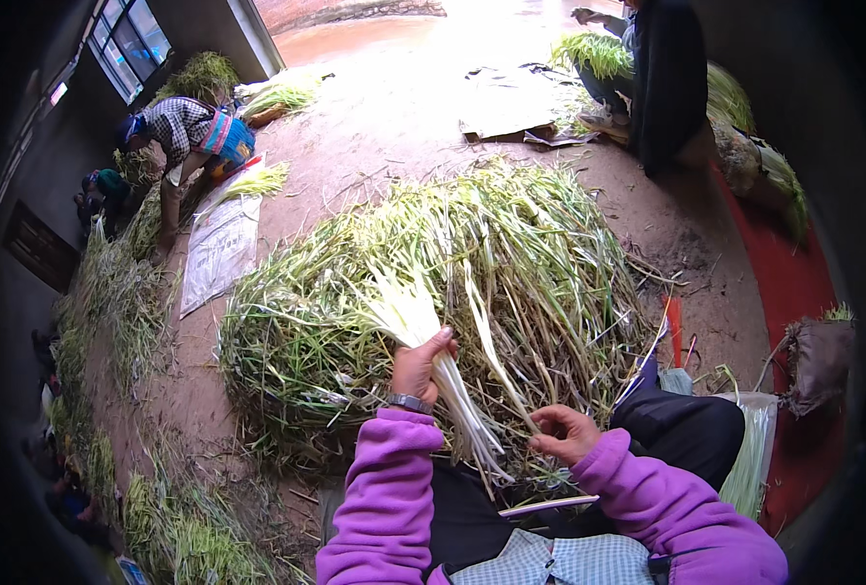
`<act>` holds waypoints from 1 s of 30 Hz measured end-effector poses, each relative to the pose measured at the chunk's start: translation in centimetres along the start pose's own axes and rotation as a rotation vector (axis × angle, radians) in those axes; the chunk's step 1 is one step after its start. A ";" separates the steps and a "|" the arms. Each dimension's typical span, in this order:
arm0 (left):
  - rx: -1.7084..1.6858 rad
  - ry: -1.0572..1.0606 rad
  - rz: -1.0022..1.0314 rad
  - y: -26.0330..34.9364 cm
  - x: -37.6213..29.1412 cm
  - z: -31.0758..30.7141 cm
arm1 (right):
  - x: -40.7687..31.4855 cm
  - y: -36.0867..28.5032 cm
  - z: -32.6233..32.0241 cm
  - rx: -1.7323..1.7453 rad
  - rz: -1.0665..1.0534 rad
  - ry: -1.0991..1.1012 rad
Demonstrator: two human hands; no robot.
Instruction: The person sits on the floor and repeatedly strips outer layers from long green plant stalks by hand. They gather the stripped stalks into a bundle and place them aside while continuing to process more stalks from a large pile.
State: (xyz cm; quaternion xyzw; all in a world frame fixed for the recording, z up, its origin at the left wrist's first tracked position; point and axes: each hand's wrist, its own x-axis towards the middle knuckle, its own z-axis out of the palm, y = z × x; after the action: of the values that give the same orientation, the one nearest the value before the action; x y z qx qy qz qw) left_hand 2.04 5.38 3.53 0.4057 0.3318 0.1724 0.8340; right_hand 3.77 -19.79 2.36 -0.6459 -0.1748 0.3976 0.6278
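Observation:
My left hand (417, 373), with a watch at the wrist, is closed around a bunch of pale, slender plant stalks (405, 311). Their white ends hang below the fist, and the yellow-green leaves fan out above it. To its right, my right hand (570, 434) pinches the lower end of one long pale stalk (486, 333) between thumb and fingers. That stalk slants up onto a large heap of green and yellow leafy stalks (535, 219), which lies just before my knees. Dry brown stems show in the heap's near side.
At left a co-worker (188, 131) bends beside a white sack (217, 245) with stalks on it. More leafy heaps (122, 322) line the left side. Another person (671, 88) is at upper right, near a red strip (788, 256). By my right knee lies a pale bundle (746, 453).

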 end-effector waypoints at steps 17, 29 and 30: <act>0.094 -0.120 -0.070 -2.3 -0.8 1.2 | 0.9 1.5 -0.2 -0.205 -0.115 0.033; 0.162 -0.120 -0.119 -2.2 -1.3 2.0 | 10.3 2.7 1.7 0.689 0.339 -0.296; 0.169 -0.109 -0.134 -1.8 -1.4 1.9 | 10.4 2.1 2.3 0.756 0.311 -0.307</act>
State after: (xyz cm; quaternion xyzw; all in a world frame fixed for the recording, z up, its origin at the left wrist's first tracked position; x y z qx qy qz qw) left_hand 2.39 2.45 3.48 0.4602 0.3259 0.0653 0.8233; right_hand 8.05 -11.03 -2.45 -0.3224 -0.0088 0.6150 0.7196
